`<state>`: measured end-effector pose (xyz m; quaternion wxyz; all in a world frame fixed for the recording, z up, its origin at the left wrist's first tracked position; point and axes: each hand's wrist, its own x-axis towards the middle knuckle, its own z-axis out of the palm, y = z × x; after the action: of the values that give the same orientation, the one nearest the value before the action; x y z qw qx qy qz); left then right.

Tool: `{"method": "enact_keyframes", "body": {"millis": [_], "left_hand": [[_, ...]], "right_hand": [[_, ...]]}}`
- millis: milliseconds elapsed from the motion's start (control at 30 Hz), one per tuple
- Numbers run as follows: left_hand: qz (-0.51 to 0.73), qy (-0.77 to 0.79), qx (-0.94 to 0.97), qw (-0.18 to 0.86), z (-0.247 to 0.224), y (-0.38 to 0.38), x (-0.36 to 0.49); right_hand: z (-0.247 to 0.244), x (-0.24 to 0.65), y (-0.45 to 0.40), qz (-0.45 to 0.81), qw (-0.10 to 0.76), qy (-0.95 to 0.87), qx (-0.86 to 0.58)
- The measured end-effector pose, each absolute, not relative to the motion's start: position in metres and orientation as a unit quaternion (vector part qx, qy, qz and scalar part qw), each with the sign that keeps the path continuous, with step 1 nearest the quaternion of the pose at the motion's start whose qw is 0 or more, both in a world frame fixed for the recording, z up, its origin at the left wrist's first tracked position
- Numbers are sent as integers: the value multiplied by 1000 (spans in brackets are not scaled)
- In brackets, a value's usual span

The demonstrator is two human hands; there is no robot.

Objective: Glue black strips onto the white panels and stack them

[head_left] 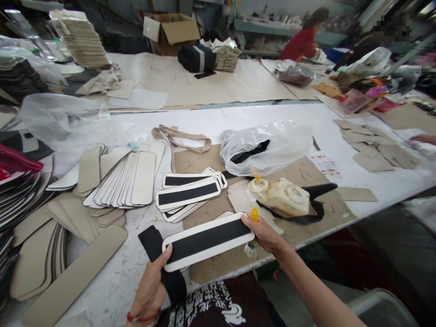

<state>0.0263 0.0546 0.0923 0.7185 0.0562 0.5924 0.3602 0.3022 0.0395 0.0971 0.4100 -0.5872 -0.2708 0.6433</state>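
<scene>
A long white panel (204, 260) with rounded corners and a black strip (209, 240) along its middle is held over the table edge. My left hand (153, 277) grips its left end, thumb on top. At the right end my right hand (267, 234) pinches the panel. A yellow-ended piece (254, 214) sticks up by that hand; the rest of it is mostly hidden. Beneath the panel's left end runs a loose black strap (152, 241). Just beyond lies a stack of similar black-striped panels (189, 192).
Plain white panels (143, 177) fan out at left, near beige panels (73, 277). A stained cream container (284, 196) stands on brown board (327, 215) at right. Behind it lies a plastic bag (269, 147). A person in red (296, 45) is across the table.
</scene>
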Motion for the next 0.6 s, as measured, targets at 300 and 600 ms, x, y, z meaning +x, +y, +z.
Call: {"method": "enact_keyframes", "body": {"millis": [300, 600], "left_hand": [[405, 594, 113, 686, 102, 75, 25], [460, 675, 195, 543, 95, 131, -1]], "right_hand": [[92, 307, 60, 572, 341, -334, -667], [73, 303, 142, 443, 339, -407, -723]]}}
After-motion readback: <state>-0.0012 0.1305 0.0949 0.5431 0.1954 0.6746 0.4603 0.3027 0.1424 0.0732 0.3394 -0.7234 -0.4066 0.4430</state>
